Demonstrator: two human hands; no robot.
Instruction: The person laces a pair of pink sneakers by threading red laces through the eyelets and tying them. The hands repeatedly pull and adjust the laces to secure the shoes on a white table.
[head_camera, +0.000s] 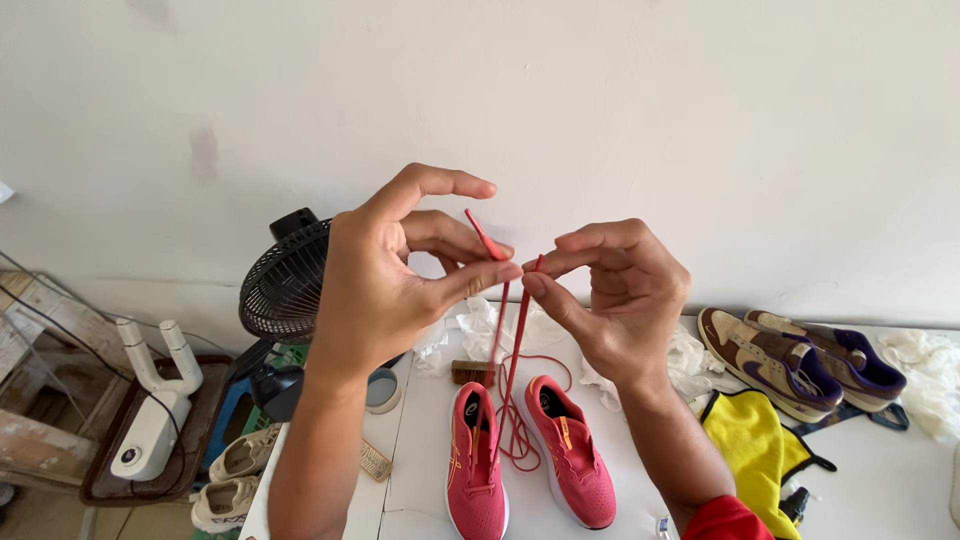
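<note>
My left hand and my right hand are raised in front of the wall, fingertips almost meeting. Each pinches one end of a red shoelace. Both strands hang down from my fingers to the table, where the lace loops between a pair of pink-red running shoes. The shoes lie side by side, toes toward me, on the white table. The left shoe shows bare eyelets without lacing.
A brown-and-purple pair of sneakers sits at the right, beside a yellow cloth. White rags and a small brush lie behind the pink shoes. A black fan, tape roll, beige shoes and a white device stand left.
</note>
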